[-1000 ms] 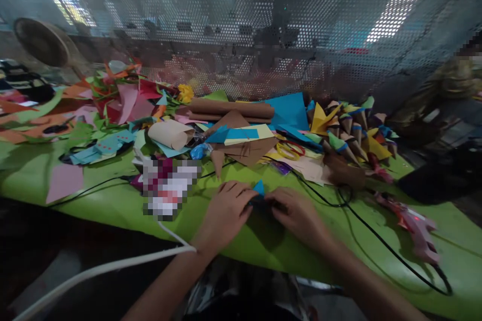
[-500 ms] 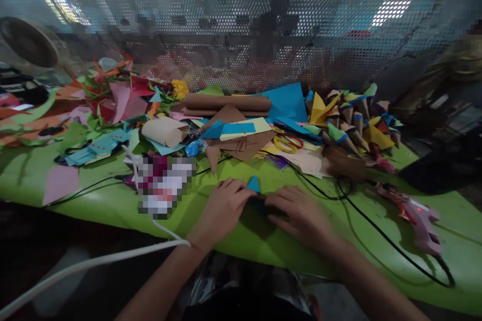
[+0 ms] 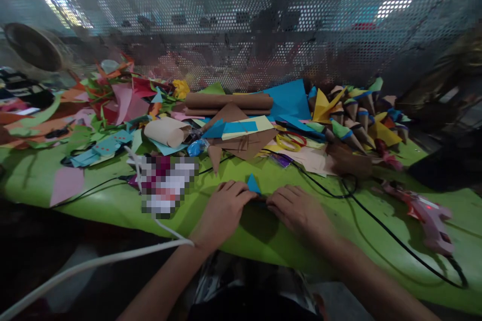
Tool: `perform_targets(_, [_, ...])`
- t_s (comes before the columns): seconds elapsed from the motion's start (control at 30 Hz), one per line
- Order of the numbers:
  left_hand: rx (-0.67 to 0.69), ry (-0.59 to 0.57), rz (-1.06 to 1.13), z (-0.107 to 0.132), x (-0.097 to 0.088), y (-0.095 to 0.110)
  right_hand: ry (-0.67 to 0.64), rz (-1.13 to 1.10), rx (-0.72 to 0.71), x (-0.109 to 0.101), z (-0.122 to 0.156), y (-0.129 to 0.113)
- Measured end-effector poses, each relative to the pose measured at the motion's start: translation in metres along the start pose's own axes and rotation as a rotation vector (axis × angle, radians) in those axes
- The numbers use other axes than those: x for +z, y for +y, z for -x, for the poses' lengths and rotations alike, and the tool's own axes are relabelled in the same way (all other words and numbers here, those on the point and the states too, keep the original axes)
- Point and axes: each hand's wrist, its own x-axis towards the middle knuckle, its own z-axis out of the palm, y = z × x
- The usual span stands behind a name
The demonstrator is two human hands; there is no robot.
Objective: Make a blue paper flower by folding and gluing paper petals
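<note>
At far left, see pink paper (image 3: pixel 68 184) flat on the green counter (image 3: pixel 113 205). With left hand (image 3: pixel 222 213), fingers drawn nearly together, appears to pinch the blue paper piece (image 3: pixel 253 184) at its lower left edge. Find that piece between both hands, tip showing beyond the fingers. Should handle as light, thin and easily creased; best taken gently by the lower edges. With right hand (image 3: pixel 295 210), fingers curled just beside it; cannot tell whether gripping anything. At far right, notice a pink glue gun (image 3: pixel 433 225) lying on the counter.
</note>
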Motion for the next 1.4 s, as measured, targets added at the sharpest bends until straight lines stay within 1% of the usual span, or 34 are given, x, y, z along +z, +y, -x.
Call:
perform_targets(0.1, [-0.005,-0.008,0.017,0.001,-0.001,0.002,0.020,-0.023,0.053,0.003,0.000,0.001])
perform_targets(0.23, [-0.035,-0.021,0.016,0.000,-0.001,0.006,0.016,-0.062,0.156,0.005,-0.002,0.000])
perform_targets(0.37, [-0.084,-0.009,0.014,-0.008,0.004,0.009,-0.003,-0.099,0.286,0.004,-0.008,-0.003])
perform_targets(0.47, [-0.111,0.012,0.039,-0.014,0.008,0.010,-0.010,-0.116,0.337,0.001,-0.012,-0.003])
perform_targets(0.57, [-0.130,0.042,0.090,-0.016,0.012,0.010,0.072,-0.175,0.338,-0.004,-0.010,-0.002])
perform_targets(0.63, [-0.136,0.066,0.130,-0.016,0.013,0.009,0.154,-0.228,0.301,-0.007,-0.008,-0.002])
perform_targets(0.7, [-0.133,0.084,0.166,-0.016,0.014,0.009,0.187,-0.253,0.243,-0.008,-0.005,-0.001])
perform_targets(0.8, [-0.128,0.093,0.180,-0.015,0.013,0.008,0.146,-0.231,0.196,-0.008,-0.002,-0.001])
perform_targets(1.03, [-0.126,0.083,0.117,-0.014,0.012,0.009,0.051,-0.185,0.220,-0.005,-0.002,-0.001])
perform_targets(1.2, [-0.124,0.079,0.080,-0.012,0.013,0.011,0.001,-0.206,0.285,-0.004,-0.004,-0.002])
perform_targets(1.4, [-0.091,0.047,-0.050,-0.008,0.012,0.015,-0.029,-0.244,0.347,-0.003,-0.006,-0.002])
